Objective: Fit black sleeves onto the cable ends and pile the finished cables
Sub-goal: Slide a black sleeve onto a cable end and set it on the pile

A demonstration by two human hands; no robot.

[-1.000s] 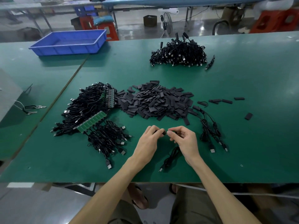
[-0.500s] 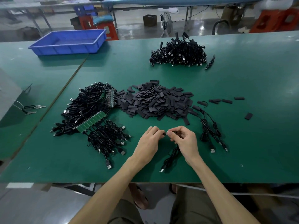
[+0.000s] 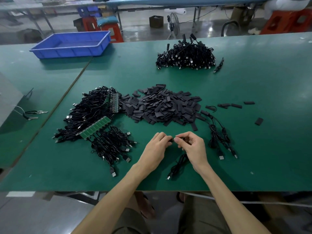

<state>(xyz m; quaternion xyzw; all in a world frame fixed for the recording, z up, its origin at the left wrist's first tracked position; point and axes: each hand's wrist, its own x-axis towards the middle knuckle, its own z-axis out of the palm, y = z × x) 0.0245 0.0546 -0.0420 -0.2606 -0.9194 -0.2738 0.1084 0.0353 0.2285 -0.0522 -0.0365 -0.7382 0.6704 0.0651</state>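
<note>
My left hand (image 3: pixel 157 146) pinches a black sleeve (image 3: pixel 171 139); my right hand (image 3: pixel 192 146) pinches the cable (image 3: pixel 179 163) end. Near the table's (image 3: pixel 253 157) front edge, the sleeve lies left-right between my fingertips, so it should slide rightward on.

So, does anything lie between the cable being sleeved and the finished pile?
Yes: the heap of loose sleeves lies on the table directly between the held cable and the far finished pile. Carried above it, nothing visible blocks the way.

Factory assembly floor: green workbench (image 3: pixel 253 81) (cable heaps (image 3: pixel 185 54), parts tray (image 3: pixel 70 44)).
</note>
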